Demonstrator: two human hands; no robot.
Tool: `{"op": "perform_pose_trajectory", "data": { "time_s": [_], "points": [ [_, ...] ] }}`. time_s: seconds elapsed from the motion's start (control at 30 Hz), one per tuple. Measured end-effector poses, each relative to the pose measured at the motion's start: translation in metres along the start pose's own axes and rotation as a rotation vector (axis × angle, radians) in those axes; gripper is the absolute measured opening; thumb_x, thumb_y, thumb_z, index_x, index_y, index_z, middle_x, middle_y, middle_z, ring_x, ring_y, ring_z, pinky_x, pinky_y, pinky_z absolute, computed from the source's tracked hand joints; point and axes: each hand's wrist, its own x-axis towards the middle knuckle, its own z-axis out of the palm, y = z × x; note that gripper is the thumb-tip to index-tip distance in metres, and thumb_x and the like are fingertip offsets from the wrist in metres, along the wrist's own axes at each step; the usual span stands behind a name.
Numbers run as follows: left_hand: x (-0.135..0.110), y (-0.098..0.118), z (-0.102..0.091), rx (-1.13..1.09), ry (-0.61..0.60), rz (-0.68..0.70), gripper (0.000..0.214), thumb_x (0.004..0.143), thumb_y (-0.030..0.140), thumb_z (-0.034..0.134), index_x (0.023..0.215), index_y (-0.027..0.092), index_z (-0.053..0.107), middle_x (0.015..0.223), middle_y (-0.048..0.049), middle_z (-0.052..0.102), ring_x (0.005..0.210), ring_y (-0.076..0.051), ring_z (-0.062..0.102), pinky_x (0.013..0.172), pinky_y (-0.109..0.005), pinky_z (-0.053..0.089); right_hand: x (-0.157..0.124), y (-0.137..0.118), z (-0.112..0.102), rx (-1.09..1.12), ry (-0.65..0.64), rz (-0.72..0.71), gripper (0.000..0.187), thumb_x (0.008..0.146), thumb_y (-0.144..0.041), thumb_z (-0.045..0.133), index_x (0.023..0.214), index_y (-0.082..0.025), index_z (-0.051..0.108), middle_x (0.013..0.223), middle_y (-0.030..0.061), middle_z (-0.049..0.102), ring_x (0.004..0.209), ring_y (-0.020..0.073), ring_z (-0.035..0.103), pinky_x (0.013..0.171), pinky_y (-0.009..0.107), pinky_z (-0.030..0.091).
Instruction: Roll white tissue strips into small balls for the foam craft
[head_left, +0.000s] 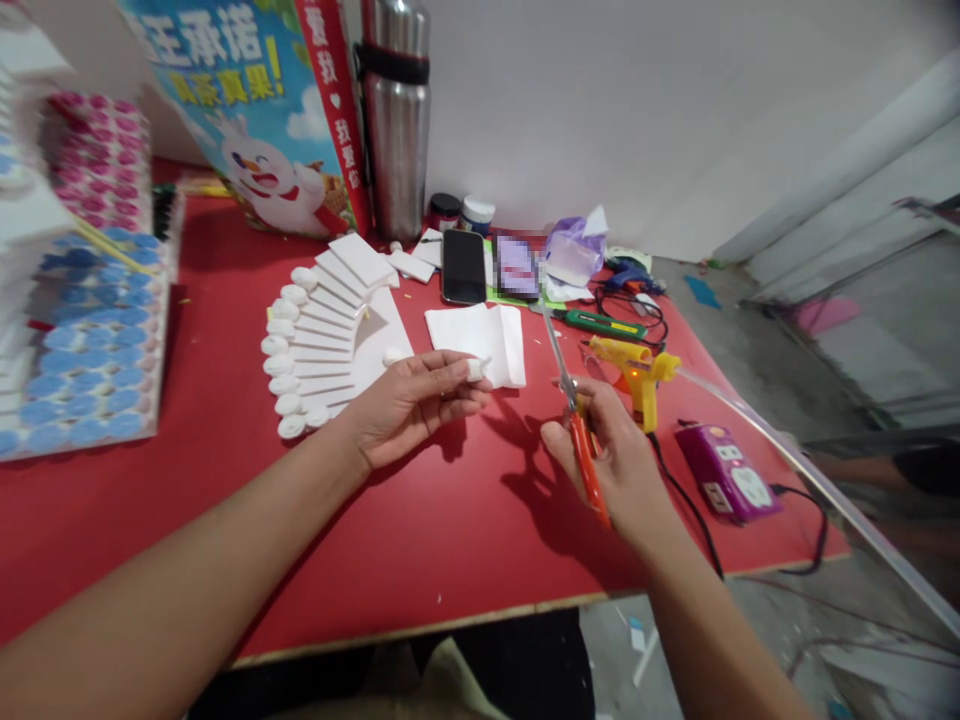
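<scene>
Above a red table (pixel 360 560), the half-curled left hand (pixel 420 395) pinches a white piece (pixel 475 370); the right hand (pixel 619 455) grasps scissors (pixel 571 392).

This looks like a small craft workshop. Scissors (pixel 586 458) show over the worktop (pixel 337 575), a glue gun (pixel 643 388) sits near its right edge, and scraps (pixel 703 291) lie on the floor (pixel 739 350) beyond.

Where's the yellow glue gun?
Right of centre in the head view: the glue gun sits on the red table beyond the right hand, between green tool and purple socket box.
</scene>
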Motion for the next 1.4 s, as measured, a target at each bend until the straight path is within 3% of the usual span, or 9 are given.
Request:
{"op": "perform_pose_trajectory", "data": {
  "time_s": [0.2, 0.4, 0.6, 0.83, 1.07, 1.17, 1.27, 1.33, 1.4],
  "points": [
    [0.0, -0.001, 0.002, -0.036, 0.018, 0.024, 0.018, 0.075, 0.006, 0.083, 0.091, 0.011, 0.075, 0.092, -0.0097, 0.079, 0.085, -0.016, 0.077, 0.079, -0.019, 0.062, 0.003, -0.004, -0.002, -0.03, -0.107, -0.105, 0.062, 0.084, -0.057, 0.074, 0.129, -0.021, 0.049, 0.114, 0.0097, 0.062, 0.096, 0.025, 0.061, 0.085, 0.039, 0.052],
    [0.001, -0.004, 0.007, -0.01, 0.069, 0.121, 0.024, 0.067, 0.007, 0.09, 0.085, 0.011, 0.075, 0.083, -0.004, 0.076, 0.08, -0.014, 0.074, 0.085, -0.026, 0.062, 0.001, -0.009, 0.004, -0.164, -0.154, -0.141, 0.068, 0.083, -0.063, 0.074, 0.13, -0.019, 0.051, 0.113, 0.0142, 0.064, 0.099, 0.0303, 0.063, 0.087, 0.045, 0.053],
    [0.001, -0.01, 0.004, 0.098, 0.04, 0.179, 0.025, 0.065, 0.014, 0.092, 0.087, 0.014, 0.078, 0.083, -0.0037, 0.075, 0.077, -0.015, 0.073, 0.082, -0.03, 0.061, 0.004, -0.012, 0.012, -0.201, -0.151, -0.183, 0.072, 0.083, -0.066, 0.072, 0.133, -0.018, 0.053, 0.111, 0.0158, 0.066, 0.096, 0.0314, 0.065, 0.085, 0.047, 0.054],
    [0.0, -0.012, 0.005, 0.15, 0.034, 0.232, 0.02, 0.067, 0.016, 0.091, 0.083, 0.013, 0.079, 0.083, -0.0038, 0.076, 0.08, -0.015, 0.072, 0.081, -0.027, 0.059, 0.004, -0.011, 0.017, -0.234, -0.104, -0.204, 0.068, 0.085, -0.066, 0.069, 0.129, -0.017, 0.057, 0.11, 0.0155, 0.07, 0.091, 0.0301, 0.07, 0.079, 0.042, 0.056],
    [0.0, -0.011, 0.007, 0.116, 0.057, 0.194, 0.018, 0.066, 0.012, 0.09, 0.077, 0.011, 0.076, 0.076, -0.0045, 0.076, 0.071, -0.014, 0.073, 0.076, -0.025, 0.06, -0.001, -0.005, 0.025, -0.199, -0.006, -0.242, 0.05, 0.088, -0.058, 0.071, 0.117, -0.019, 0.063, 0.102, 0.0111, 0.074, 0.086, 0.0244, 0.07, 0.075, 0.034, 0.054],
    [0.001, -0.01, 0.005, 0.066, 0.059, 0.143, 0.02, 0.067, 0.009, 0.09, 0.081, 0.012, 0.076, 0.078, -0.0053, 0.078, 0.07, -0.014, 0.075, 0.077, -0.024, 0.061, -0.002, -0.009, 0.024, -0.141, -0.018, -0.166, 0.043, 0.089, -0.055, 0.072, 0.112, -0.019, 0.066, 0.082, 0.0042, 0.071, 0.068, 0.0177, 0.064, 0.065, 0.029, 0.05],
    [0.001, -0.007, 0.004, 0.017, 0.032, 0.082, 0.02, 0.07, 0.008, 0.087, 0.087, 0.01, 0.077, 0.082, -0.007, 0.079, 0.071, -0.014, 0.075, 0.075, -0.021, 0.062, 0.001, -0.011, 0.018, -0.013, -0.027, 0.037, 0.042, 0.088, -0.058, 0.07, 0.107, -0.021, 0.066, 0.064, -0.0031, 0.058, 0.053, 0.0133, 0.051, 0.054, 0.026, 0.042],
    [0.001, -0.005, 0.005, -0.015, 0.016, 0.052, 0.018, 0.073, 0.006, 0.084, 0.089, 0.009, 0.077, 0.086, -0.0084, 0.079, 0.073, -0.013, 0.076, 0.075, -0.02, 0.062, 0.004, -0.011, 0.01, 0.116, -0.009, 0.164, 0.043, 0.091, -0.06, 0.065, 0.11, -0.021, 0.064, 0.061, -0.0053, 0.05, 0.052, 0.0126, 0.046, 0.051, 0.026, 0.039],
    [0.0, -0.004, 0.005, -0.04, -0.003, 0.038, 0.017, 0.077, 0.003, 0.08, 0.092, 0.009, 0.076, 0.088, -0.0092, 0.079, 0.074, -0.014, 0.076, 0.074, -0.019, 0.063, 0.007, -0.009, 0.001, 0.188, -0.01, 0.193, 0.046, 0.093, -0.059, 0.063, 0.119, -0.022, 0.059, 0.067, -0.0053, 0.049, 0.055, 0.013, 0.045, 0.052, 0.026, 0.039]
  ]
}}
